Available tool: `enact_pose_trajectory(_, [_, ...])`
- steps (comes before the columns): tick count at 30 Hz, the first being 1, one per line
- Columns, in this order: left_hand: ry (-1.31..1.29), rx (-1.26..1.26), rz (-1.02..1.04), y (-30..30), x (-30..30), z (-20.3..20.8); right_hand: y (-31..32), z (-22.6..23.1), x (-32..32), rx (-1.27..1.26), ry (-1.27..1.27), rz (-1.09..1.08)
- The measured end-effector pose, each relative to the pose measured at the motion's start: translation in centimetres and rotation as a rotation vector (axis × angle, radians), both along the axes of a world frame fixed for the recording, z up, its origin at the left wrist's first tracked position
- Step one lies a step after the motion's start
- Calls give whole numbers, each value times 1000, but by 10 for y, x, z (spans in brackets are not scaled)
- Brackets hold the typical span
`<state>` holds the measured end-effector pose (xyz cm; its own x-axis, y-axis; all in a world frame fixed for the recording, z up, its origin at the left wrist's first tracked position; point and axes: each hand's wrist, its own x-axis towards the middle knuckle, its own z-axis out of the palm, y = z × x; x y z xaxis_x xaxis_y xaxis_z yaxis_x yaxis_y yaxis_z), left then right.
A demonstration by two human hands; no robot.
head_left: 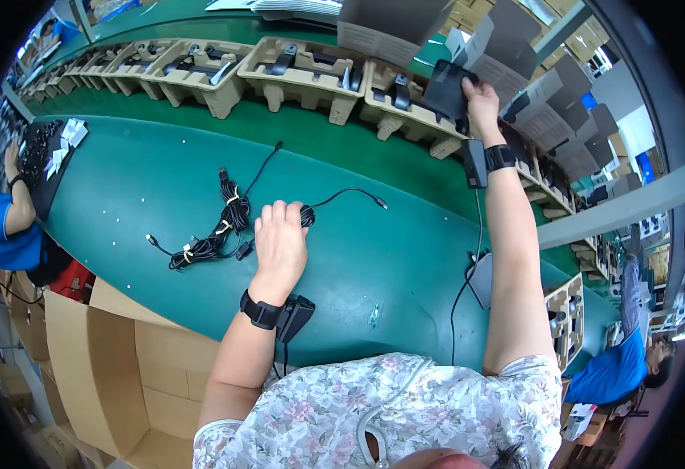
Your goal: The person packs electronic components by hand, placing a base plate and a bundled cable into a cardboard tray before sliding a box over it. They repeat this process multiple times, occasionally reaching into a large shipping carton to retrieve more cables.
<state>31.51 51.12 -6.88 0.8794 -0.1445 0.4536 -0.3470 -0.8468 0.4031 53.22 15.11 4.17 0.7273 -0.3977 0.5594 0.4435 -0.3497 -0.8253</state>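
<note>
Right hand (481, 102): out far right, fingers clamped on the right edge of a flat black box (444, 90). Box is over the right end of a cardboard tray (405, 113) on the far side of the bench (350, 305). Broad face toward me, side edges run away from me, far end leaning slightly right. Looks near square, can't call a long axis.

Left hand (281, 242): mid-bench, back up, fingers bent side by side over a black cable coil (307, 216). Can't tell if they're clamped; my hand hides most of the coil, its long axis too. Its free lead arches off right, plug (382, 203) pointing right and slightly back at me.

Tied cable pile (229, 223) sits just left of that hand, long axis running far-right to near-left.
</note>
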Motion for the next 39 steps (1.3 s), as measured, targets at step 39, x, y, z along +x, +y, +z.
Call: enact_pose_trajectory(39, [-42,-649,-413,-3,-9,11,213,24,-228,-1452,187,531])
